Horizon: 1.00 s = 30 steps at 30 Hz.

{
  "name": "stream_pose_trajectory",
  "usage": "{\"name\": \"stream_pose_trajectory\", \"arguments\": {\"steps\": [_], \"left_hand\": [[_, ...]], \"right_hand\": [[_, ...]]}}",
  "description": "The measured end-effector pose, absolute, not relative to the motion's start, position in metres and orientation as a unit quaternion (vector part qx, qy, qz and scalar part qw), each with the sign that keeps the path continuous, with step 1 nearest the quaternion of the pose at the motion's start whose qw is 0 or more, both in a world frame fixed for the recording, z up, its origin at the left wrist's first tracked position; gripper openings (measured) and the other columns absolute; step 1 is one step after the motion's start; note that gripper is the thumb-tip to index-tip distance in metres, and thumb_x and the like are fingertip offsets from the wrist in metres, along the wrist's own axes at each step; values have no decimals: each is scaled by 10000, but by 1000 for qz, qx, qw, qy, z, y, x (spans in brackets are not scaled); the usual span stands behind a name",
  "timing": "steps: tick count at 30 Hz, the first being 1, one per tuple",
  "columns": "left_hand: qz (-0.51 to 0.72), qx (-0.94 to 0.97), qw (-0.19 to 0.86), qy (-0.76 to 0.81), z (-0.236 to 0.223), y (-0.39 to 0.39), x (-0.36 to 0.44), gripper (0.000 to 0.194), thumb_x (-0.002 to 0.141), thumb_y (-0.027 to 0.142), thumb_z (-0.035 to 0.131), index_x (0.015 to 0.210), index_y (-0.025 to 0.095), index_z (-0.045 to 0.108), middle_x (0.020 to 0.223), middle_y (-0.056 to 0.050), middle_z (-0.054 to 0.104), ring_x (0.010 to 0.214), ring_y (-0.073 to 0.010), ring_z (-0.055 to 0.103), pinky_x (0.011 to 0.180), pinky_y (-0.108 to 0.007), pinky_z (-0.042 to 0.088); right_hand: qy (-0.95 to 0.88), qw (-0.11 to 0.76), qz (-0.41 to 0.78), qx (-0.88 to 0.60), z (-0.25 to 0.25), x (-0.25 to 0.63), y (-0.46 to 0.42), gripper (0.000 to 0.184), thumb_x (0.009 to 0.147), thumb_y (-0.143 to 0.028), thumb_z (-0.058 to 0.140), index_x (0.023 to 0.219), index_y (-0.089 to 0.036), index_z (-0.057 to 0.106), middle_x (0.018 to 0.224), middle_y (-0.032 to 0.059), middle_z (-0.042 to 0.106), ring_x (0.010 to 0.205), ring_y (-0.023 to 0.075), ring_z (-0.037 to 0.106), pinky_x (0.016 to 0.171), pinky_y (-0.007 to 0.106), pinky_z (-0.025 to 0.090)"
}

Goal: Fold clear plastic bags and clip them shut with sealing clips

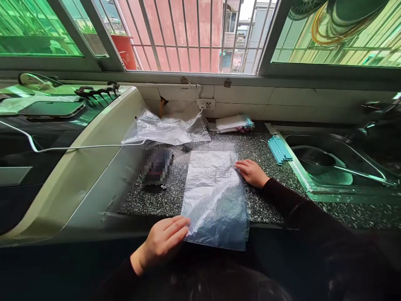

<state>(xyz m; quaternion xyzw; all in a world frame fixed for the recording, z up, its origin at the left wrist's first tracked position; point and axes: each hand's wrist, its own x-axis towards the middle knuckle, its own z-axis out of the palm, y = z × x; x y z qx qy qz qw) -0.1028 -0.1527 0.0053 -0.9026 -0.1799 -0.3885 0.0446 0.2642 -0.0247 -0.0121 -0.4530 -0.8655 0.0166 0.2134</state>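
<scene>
A clear, crinkled plastic bag lies flat on the speckled counter, its lower end hanging over the front edge. It may be a stack of several bags, as layered edges show at the right. With fingers pressed together, my left hand pinches the bag's lower left edge. Higher up, my right hand grips the right edge between thumb and fingers. The left thumb is hidden from sight. To the left of the bag rests a dark object, blurred out by pixels.
Behind lies loose clear plastic, beside a packaged bundle. Light-blue strips sit near the sink, which holds a dark pan. A white cable runs over the washing machine at left to a wall socket.
</scene>
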Motion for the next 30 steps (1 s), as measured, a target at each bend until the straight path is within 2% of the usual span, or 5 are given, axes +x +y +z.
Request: {"name": "stream_pose_trajectory", "arguments": {"steps": [7,13,16,23,30], "left_hand": [[-418,-887,15,-196,27,-143,-104,106,837,166,510,904,122,578,804,-89,679,808,-154,630,701,-297,552],[-429,-885,11,-180,42,-153,-104,146,861,216,486,874,110,586,758,-86,673,773,-151,629,666,-291,553],[-428,-883,5,-191,48,-159,-106,132,856,235,507,863,131,588,747,-69,676,746,-143,634,641,-276,552],[-414,-889,-4,-197,44,-180,-116,148,874,239,479,911,172,605,747,-51,689,736,-150,650,654,-284,552],[-395,-901,5,-180,22,-187,-126,194,892,204,423,920,194,615,766,-43,697,769,-149,649,685,-281,543]], "right_hand": [[-867,249,-19,-431,-4,273,-83,306,841,-251,486,1126,-206,589,1084,113,618,992,240,556,847,433,478],[-880,244,-39,-405,-6,261,-145,780,765,-444,608,1409,-188,250,1296,161,498,1159,281,477,930,458,431],[-879,242,-44,-408,-11,253,-156,857,745,-478,607,1434,-194,184,1337,163,467,1204,300,441,983,492,379],[-877,229,-25,-422,-18,238,-159,802,724,-313,601,1427,-186,237,1367,146,446,1224,303,413,1006,502,350],[-911,173,47,-372,-8,236,-128,327,788,-230,520,1091,-281,631,1097,32,671,1076,242,542,943,439,399]]}}
